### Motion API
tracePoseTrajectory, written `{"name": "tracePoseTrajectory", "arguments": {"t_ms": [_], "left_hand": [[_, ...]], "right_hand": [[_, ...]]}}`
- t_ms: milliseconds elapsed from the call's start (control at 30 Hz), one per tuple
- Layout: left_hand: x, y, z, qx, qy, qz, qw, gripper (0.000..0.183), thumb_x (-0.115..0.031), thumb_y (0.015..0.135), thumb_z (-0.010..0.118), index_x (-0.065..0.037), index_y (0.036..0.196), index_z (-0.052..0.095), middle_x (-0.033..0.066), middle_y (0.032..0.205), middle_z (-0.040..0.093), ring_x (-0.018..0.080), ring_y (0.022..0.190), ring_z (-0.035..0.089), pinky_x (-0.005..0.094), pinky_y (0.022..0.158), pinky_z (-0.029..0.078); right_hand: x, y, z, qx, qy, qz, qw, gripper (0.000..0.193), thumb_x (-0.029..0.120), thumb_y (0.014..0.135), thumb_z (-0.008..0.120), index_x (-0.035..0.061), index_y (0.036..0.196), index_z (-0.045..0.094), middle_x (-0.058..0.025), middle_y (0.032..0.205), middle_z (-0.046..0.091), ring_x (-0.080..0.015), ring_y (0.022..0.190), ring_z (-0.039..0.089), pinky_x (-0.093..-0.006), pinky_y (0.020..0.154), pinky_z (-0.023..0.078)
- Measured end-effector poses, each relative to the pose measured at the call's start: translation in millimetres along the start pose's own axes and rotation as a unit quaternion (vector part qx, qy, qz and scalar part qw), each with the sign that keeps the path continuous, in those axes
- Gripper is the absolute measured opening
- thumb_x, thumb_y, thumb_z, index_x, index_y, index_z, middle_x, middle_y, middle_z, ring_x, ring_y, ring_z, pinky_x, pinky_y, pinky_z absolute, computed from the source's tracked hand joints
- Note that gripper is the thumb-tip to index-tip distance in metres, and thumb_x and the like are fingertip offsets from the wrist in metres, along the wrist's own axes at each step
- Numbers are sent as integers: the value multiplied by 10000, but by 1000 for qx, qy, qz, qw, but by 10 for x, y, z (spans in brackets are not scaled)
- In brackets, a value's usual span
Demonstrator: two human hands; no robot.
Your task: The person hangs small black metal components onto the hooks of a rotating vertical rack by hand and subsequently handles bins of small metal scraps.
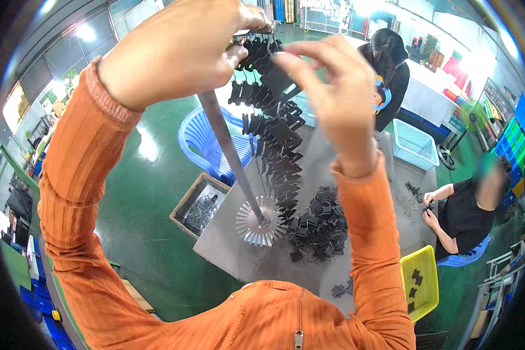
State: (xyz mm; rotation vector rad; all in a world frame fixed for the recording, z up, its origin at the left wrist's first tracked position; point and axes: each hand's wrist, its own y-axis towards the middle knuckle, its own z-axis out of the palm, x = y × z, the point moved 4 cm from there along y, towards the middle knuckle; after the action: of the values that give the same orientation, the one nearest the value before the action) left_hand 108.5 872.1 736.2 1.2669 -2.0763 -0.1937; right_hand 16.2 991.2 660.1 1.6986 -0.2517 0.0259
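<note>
A metal pole (227, 134) rises from a round slotted metal disc (260, 221) on the table. Beside the pole hang long rows of small flat black pieces (271, 131) on thin wire hooks. At the top of these rows, my left hand (175, 52) is closed, its thumb and forefinger around the uppermost pieces. My right hand (338, 87) is raised just to their right. Its thumb and forefinger come together by a thin wire hook; what they pinch is too small to make out. A heap of loose black pieces (319, 224) lies on the grey table (239, 254) below.
A box of small metal bits (201, 204) and a blue chair (201, 140) stand left of the table. At right are a yellow basket (429, 280), a light blue basket (414, 146) and a seated person (472, 198) handling small parts. Another person (388, 76) is farther back.
</note>
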Motion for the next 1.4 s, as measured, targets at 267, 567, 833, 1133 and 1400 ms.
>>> {"name": "tracePoseTrajectory", "arguments": {"t_ms": [267,567,833,1133,1400], "left_hand": [[-11,58,60,-2,-28,-12,1000,422,70,742,534,-20,1150,586,175,1150,596,355,1051,560,417,887,446],[-58,82,-47,80,-131,-43,987,382,3,776,521,78,1150,541,231,956,644,266,627,612,344,609,498],[58,242,36,125,-138,-22,982,425,23,714,506,82,1132,555,220,725,615,312,572,584,373,594,493],[215,93,98,108,-56,-28,992,473,74,713,434,103,1176,522,281,1041,603,375,833,624,391,741,509],[66,99,-119,147,-95,-32,984,445,-80,768,550,29,1197,511,245,799,622,299,723,647,379,638,503]], "right_hand": [[-372,-41,-127,60,259,170,949,167,194,779,680,37,818,718,-48,772,673,-112,748,605,-279,688,466],[-1549,-107,-901,74,-250,157,953,309,307,775,680,43,936,700,-122,854,659,-176,622,612,-321,547,486],[-109,151,96,22,-10,13,1000,169,206,769,699,74,875,711,-55,729,586,-143,675,547,-297,629,426],[-1120,45,-506,62,236,246,938,215,193,818,658,17,934,701,-28,886,675,-64,778,536,-194,744,379],[-1188,61,-683,34,-185,113,976,284,303,761,706,66,917,703,-89,806,642,-158,751,589,-291,699,457]]}}
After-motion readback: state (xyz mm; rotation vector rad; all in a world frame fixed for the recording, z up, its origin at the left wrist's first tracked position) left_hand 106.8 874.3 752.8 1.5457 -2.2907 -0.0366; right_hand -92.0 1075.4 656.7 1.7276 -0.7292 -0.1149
